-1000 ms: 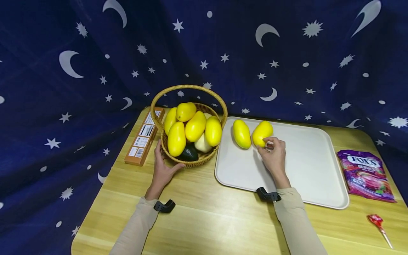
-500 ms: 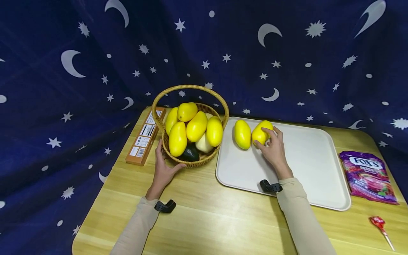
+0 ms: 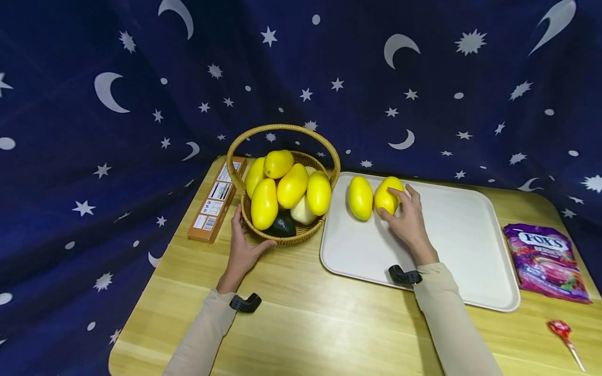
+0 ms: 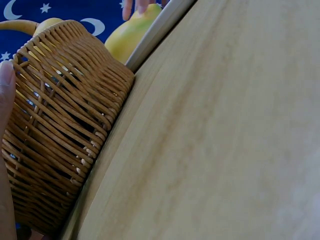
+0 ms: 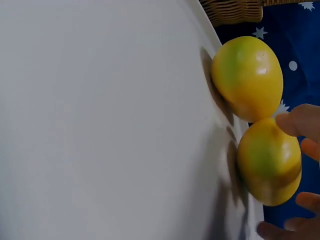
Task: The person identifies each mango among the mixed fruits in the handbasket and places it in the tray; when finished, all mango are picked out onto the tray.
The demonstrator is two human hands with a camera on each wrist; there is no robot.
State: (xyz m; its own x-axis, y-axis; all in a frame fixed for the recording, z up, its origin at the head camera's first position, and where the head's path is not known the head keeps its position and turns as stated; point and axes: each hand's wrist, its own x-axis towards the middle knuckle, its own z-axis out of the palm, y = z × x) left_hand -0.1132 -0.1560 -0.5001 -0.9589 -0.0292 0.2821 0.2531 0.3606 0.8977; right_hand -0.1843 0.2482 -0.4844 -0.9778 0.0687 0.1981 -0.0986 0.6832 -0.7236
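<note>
My left hand (image 3: 243,251) holds the wicker basket (image 3: 292,241) at its near left side, thumb against the front of the weave (image 4: 65,110). Several yellow mangoes (image 3: 264,204) are heaped in it, over a dark green avocado (image 3: 283,225) and a pale, partly hidden fruit (image 3: 302,211). Two more mangoes lie side by side on the white tray (image 3: 451,240). My right hand (image 3: 408,222) has thumb and forefinger around the right mango (image 3: 386,197); its other fingers (image 5: 309,201) are off the fruit. The left mango (image 3: 360,198) lies untouched beside it.
A long orange box (image 3: 217,201) lies left of the basket. Right of the tray are a purple candy bag (image 3: 546,261) and a red lollipop (image 3: 560,330). Behind the wooden table (image 3: 301,313) hangs a dark blue star-patterned cloth (image 3: 348,57).
My right hand has spread its thumb and forefinger from a close pinch at the right mango's near end to reach around its side. The left hand stays at the basket.
</note>
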